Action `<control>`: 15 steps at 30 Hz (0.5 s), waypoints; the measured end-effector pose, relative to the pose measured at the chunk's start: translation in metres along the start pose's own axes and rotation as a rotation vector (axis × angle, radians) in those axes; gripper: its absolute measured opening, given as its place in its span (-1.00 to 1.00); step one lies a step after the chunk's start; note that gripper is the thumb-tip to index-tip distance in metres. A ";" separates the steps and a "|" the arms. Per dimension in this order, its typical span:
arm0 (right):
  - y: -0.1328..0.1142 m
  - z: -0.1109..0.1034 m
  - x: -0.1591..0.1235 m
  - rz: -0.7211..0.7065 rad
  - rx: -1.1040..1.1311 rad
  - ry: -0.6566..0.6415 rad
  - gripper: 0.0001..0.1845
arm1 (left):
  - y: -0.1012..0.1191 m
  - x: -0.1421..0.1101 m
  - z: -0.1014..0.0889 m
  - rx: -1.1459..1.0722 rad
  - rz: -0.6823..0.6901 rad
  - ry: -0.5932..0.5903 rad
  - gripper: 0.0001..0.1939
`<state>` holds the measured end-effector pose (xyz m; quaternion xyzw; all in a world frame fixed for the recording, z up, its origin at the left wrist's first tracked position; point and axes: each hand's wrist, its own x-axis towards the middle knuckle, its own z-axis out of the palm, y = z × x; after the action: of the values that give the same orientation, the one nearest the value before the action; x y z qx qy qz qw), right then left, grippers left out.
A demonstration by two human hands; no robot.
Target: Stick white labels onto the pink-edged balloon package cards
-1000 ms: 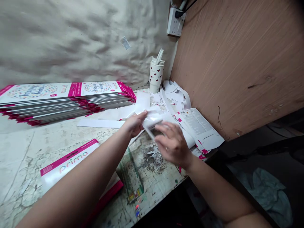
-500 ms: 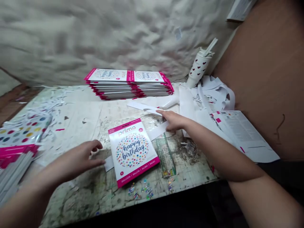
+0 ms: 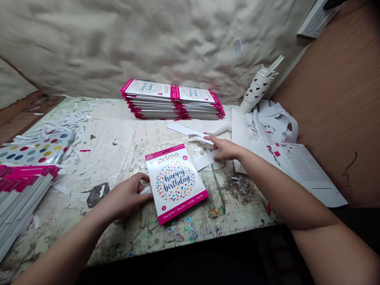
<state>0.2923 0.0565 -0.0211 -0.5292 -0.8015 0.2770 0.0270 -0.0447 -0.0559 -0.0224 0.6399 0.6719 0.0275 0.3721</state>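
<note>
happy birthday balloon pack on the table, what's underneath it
A white paper strip sticks out from under the happy birthday balloon pack on the right, under the right hand. A white tab shows at the left hand. The pack covers the rest, so whether they're one piece can't be seen.

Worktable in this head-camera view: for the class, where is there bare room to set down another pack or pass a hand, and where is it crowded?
Open tabletop lies between the back stack of packs, the polka-dot sheet and the happy birthday pack. The right corner is crowded with paper offcuts.

Left hand (image 3: 126, 196), right hand (image 3: 227, 149) bare to frame edge (any ring unclear).
</note>
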 end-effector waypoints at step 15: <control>-0.004 0.004 -0.015 0.067 0.342 0.057 -0.15 | -0.066 -0.017 -0.058 -0.398 -0.231 -0.183 -0.61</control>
<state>0.2939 0.0400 -0.0189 -0.5508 -0.7236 0.3950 0.1301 -0.1326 -0.0573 -0.0062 0.4727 0.6856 0.0584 0.5505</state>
